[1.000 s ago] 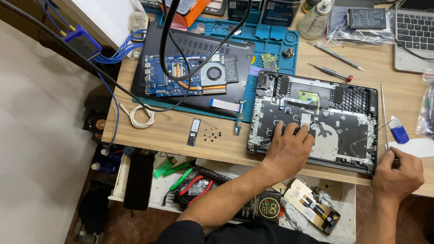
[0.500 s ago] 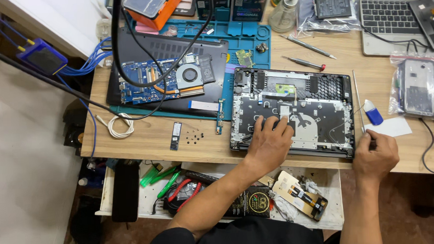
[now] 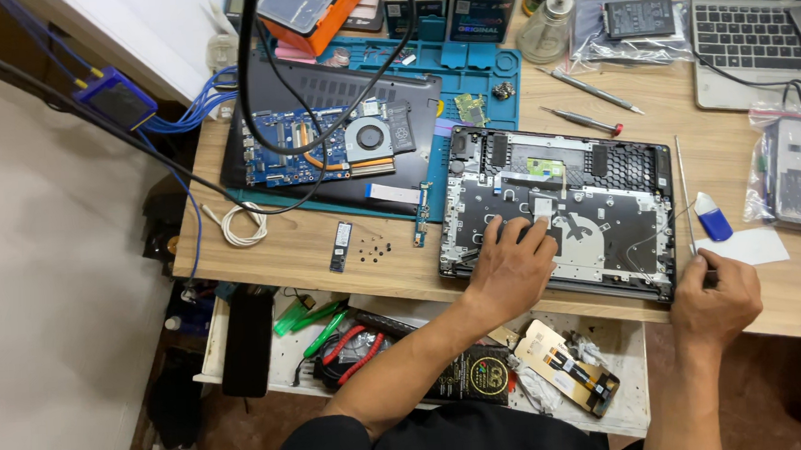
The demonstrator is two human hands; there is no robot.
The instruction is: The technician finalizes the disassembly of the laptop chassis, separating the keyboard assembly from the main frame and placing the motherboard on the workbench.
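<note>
An opened, emptied laptop base lies on the wooden desk in front of me. My left hand rests flat on its lower left part, fingers spread on the metal plate. At the base's lower right corner my right hand is closed around a thin metal tool whose shaft runs up along the right edge of the base. A second laptop shell with a motherboard and fan lies on the teal mat to the left.
A small memory stick and loose black screws lie left of the base. Two screwdrivers, a glass bottle, a silver laptop, bagged parts, a blue cap and white paper sit around. An open drawer holds tools below.
The view has shifted so the desk sits lower and further right in frame. My left hand stays on the laptop base; my right hand has moved in against its lower right corner.
</note>
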